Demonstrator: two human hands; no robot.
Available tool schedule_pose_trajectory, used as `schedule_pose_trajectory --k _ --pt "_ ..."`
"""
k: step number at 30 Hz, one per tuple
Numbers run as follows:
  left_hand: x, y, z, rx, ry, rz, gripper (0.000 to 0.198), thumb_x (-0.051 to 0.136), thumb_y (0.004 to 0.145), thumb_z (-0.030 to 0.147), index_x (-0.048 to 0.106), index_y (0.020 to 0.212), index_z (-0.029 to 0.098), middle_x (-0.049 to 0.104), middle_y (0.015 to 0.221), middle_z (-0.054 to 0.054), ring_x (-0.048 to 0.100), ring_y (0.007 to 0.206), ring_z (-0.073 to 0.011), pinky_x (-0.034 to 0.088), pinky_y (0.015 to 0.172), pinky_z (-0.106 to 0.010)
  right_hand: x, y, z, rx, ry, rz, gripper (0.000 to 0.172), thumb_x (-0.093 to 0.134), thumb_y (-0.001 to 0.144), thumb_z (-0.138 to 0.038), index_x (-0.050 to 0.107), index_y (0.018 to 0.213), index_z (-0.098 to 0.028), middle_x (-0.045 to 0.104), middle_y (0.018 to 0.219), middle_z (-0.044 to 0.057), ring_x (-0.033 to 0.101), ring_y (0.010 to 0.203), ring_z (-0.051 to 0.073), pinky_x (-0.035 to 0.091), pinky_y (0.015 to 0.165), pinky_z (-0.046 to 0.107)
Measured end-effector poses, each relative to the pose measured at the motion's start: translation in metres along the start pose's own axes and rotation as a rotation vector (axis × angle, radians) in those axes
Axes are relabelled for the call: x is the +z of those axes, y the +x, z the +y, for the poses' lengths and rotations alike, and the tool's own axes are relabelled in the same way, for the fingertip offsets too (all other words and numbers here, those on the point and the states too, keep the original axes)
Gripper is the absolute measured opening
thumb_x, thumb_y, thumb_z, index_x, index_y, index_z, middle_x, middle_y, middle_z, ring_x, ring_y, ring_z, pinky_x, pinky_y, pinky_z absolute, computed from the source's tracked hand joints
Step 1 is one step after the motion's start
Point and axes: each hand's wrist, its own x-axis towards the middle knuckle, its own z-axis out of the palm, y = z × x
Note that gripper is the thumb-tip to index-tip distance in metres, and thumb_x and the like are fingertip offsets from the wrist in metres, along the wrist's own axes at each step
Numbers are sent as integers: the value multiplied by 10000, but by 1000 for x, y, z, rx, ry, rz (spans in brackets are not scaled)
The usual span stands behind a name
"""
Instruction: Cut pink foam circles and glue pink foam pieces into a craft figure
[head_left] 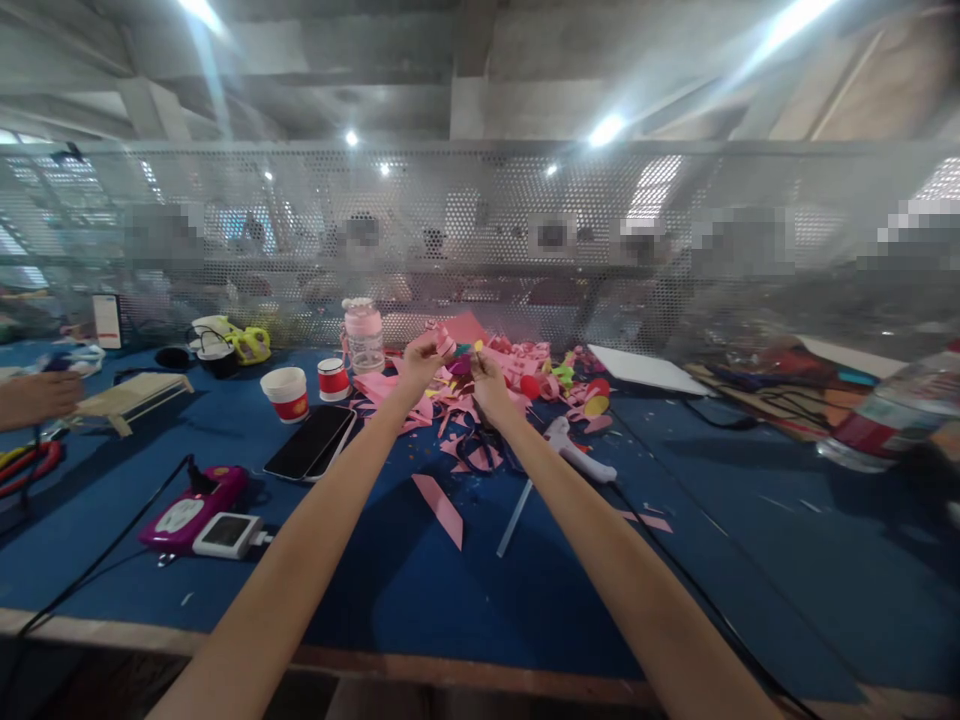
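Observation:
My left hand (pixel 424 352) is closed around a small pink paper piece (pixel 445 342), held up above the heap. Close on its right, my right hand (pixel 487 385) pinches a small yellow piece (pixel 478 346) at its fingertips; its exact kind is too small to make out. Beneath and behind both hands spreads a heap of pink paper scraps (pixel 525 365), with red, yellow and green bits mixed in. Dark-handled scissors (pixel 480 455) seem to lie among the scraps below my right hand, partly covered.
A white glue gun (pixel 577 455) and a glue stick (pixel 514 518) lie right of centre. Leftward are a phone (pixel 311 443), paper cups (pixel 285 392), a pink-lidded bottle (pixel 364 335) and a purple power strip (pixel 193 508). Another person's hand (pixel 37 398) is at far left. A perforated screen (pixel 480 220) stands behind.

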Motion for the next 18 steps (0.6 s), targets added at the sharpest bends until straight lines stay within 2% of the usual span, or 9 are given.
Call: schedule_pose_trajectory --k 7,14,18 --pt "-8 4 -1 -54 25 -16 294 781 459 302 559 554 134 507 550 47 438 542 -65 381 557 -210 0 1 1 -39 -62 -14 264 516 781 -464 568 852 -215 594 660 -13 544 523 121 425 462 222" --pt "-20 10 9 -115 18 -86 303 800 442 317 620 575 113 581 542 15 516 533 -88 428 576 -236 3 -1 -11 -32 -50 -88 270 524 782 -455 583 850 -200 583 589 -26 505 445 105 423 440 225" --pt "-18 10 9 -102 21 -89 282 786 480 333 634 589 121 591 549 19 526 538 -88 435 589 -238 7 -3 -15 -2 -22 -93 283 501 791 -473 567 820 -199 567 542 -31 493 398 102 423 413 227"
